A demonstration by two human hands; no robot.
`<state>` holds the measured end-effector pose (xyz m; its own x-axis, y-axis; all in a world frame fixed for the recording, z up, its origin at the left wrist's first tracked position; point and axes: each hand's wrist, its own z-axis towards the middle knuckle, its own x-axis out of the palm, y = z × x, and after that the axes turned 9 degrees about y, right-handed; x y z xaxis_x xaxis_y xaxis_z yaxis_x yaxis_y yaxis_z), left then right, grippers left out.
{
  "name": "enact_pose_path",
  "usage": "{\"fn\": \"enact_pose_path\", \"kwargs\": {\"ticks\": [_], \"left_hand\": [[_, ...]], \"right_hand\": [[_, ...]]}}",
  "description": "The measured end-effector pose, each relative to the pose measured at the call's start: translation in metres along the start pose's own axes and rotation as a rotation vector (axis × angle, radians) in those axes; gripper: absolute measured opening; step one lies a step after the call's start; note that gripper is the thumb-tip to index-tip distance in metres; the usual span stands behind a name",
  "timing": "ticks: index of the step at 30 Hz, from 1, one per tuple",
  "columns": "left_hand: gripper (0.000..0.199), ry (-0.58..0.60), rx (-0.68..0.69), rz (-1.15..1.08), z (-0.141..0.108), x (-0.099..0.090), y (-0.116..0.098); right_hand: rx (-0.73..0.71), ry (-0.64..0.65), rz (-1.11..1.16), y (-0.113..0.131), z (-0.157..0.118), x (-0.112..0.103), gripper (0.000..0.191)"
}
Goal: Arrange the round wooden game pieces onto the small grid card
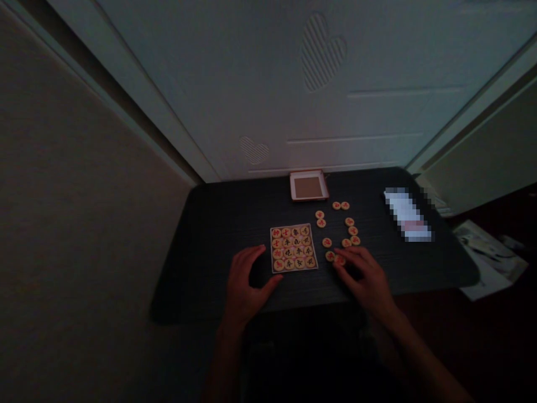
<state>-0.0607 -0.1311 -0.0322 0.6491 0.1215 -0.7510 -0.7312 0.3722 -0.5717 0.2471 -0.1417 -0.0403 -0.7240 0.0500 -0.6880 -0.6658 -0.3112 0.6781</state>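
Note:
A square tray (315, 248) on the dark table is filled with rows of round xiangqi pieces, some marked red and others black. My left hand (246, 282) rests by the tray's lower left corner, thumb and fingers spread, with nothing between them. To the right of the tray, my right hand (366, 278) has thumb and forefinger around a red-marked xiangqi piece (339, 260) at table level. Another xiangqi piece (330, 256) lies right beside it. Several loose red-marked pieces are scattered beyond this hand, among them a single piece (326, 243) and a touching pair (340, 206).
An open shallow box (309, 198) with a brown inside stands at the table's back edge, against a white door (260, 73) with heart reliefs. A blurred-out bright phone-like object (406, 215) lies at the right. The table (201, 235) has rounded corners. Printed sheets or boxes (489, 260) lie below, right.

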Motion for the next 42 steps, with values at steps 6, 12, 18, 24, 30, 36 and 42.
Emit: {"fn": "enact_pose_path", "kwargs": {"ticks": [6, 12, 18, 24, 30, 36, 42], "left_hand": [[0.012, -0.153, -0.01, -0.073, -0.012, 0.008, -0.019], [0.01, -0.001, 0.038, -0.3, -0.014, 0.04, -0.06], [0.014, 0.043, 0.048, -0.404, -0.006, 0.063, -0.079], [0.026, 0.167, -0.038, -0.461, -0.002, 0.068, -0.081], [0.03, 0.204, -0.04, -0.464, -0.002, 0.069, -0.079], [0.028, 0.221, -0.007, -0.452, -0.002, 0.071, -0.076], [0.026, 0.222, -0.032, -0.429, -0.003, 0.07, -0.077]], "right_hand": [[0.086, 0.023, 0.192, 0.005, 0.001, 0.004, 0.026], [0.277, 0.093, 0.53, 0.01, -0.003, 0.009, 0.028], [0.291, 0.183, 0.606, 0.017, -0.006, 0.009, 0.023], [0.29, 0.243, 0.597, 0.02, -0.004, 0.007, 0.026], [0.256, 0.279, 0.594, 0.023, -0.004, 0.006, 0.027], [0.254, 0.286, 0.599, 0.021, -0.007, 0.01, 0.032], [0.238, 0.235, 0.536, 0.021, -0.005, 0.01, 0.025]]}}
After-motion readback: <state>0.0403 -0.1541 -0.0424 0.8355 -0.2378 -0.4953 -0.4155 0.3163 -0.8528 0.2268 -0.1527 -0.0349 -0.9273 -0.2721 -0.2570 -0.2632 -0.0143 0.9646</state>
